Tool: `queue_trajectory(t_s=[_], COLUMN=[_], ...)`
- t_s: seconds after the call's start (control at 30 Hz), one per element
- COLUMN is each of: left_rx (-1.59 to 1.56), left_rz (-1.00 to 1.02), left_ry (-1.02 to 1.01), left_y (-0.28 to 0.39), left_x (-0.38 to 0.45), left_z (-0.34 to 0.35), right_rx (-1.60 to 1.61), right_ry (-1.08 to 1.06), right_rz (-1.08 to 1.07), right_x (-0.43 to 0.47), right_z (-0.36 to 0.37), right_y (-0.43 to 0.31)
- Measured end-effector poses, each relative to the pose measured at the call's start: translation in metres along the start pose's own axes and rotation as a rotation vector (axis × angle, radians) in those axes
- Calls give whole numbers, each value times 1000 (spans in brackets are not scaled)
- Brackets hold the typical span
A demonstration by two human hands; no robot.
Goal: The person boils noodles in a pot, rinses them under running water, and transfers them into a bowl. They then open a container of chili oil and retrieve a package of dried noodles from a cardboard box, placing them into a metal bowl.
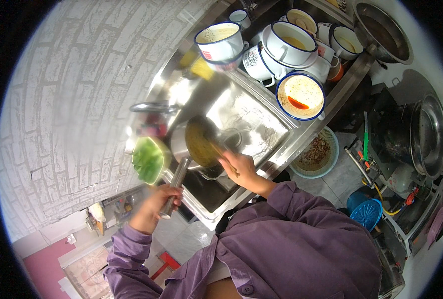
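Observation:
My left hand (161,203) grips the metal handle of a saucepan (178,140), which is tilted over the stainless steel sink (251,108). Yellowish-brown food or liquid coats the pan's inside; blur hides its texture. With my right hand (240,168) I hold thin wooden sticks, probably chopsticks (217,149), whose far ends reach the pan's mouth. Left of the pan, a light green container (165,159) holds green leafy pieces. Beyond it are the curved metal faucet (154,107) and a blurred pink-red item.
Stacked blue-rimmed enamel mugs (294,43) crowd the counter beyond the sink; a mug (300,95) with orange-red residue sits at its edge. A yellow brush or cloth (202,68) lies near the wall. On the floor stands a scrap-filled basket (315,153). A large metal pot (429,136) is at right.

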State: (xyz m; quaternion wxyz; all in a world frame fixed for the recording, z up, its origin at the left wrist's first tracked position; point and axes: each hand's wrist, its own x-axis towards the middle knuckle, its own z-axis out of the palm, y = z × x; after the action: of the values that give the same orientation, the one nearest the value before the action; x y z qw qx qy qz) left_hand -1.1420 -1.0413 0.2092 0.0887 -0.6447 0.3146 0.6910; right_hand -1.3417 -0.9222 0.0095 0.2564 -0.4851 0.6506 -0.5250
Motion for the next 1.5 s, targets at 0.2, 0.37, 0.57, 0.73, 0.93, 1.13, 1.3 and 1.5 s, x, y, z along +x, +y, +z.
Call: queue_trajectory(t_s=[0.2,0.37,0.57,0.73,0.93,1.13,1.3,1.5], left_rx=[134,171,279,288,349,351,356,348], left_rz=[35,42,49,66,86,99,94,94], left_ry=[64,85,128,101,135,139,129,112], left_y=[-1,-2,-5,-6,-7,-9,-8,-10], left_x=[-5,-10,-11,-16,-20,-21,-22,-15], left_z=[9,19,23,23,29,33,41,53], right_rx=[-14,-20,-36,-55,-57,-54,-59,-65], right_ry=[-38,-53,-62,10,15,0,-61,-3], right_rz=[18,19,34,-59,-64,-47,41,41], right_x=[-3,-6,-8,-7,-9,-11,-14,-18], right_z=[3,3,5,8,9,4,-2,-9], right_y=[3,3,1,-2,-4,-6,-6,-1])
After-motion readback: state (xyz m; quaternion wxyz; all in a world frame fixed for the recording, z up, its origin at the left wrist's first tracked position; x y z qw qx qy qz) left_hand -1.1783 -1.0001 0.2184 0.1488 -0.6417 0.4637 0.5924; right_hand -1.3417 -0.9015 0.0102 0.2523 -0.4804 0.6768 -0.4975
